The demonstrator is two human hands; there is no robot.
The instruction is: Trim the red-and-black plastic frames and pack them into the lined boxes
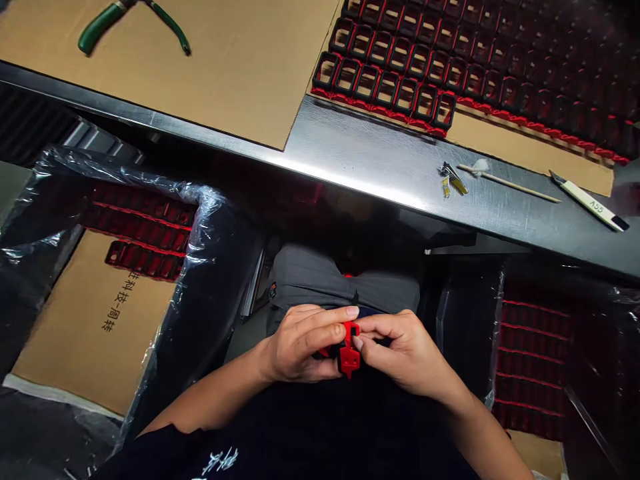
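Observation:
Close to my body, above my lap, a red and black plastic part [351,353] is held between both hands. My left hand [307,340] wraps round it from the left, its fingers covering much of the black side. From the right, my right hand [400,347] pinches at the part's red edge with thumb and index finger. Whether a small piece sits in that pinch is hidden. The red side faces right and shows a slot and small holes.
Rows of black and red frames [387,89] stand on cardboard on the metal table [360,153]. Nearby lie a nail clipper [454,179], a wooden stick [520,185] and a cutter knife [590,202]. Green-handled pliers [103,27] lie upper left. Plastic-lined boxes holding parts [145,260] flank me.

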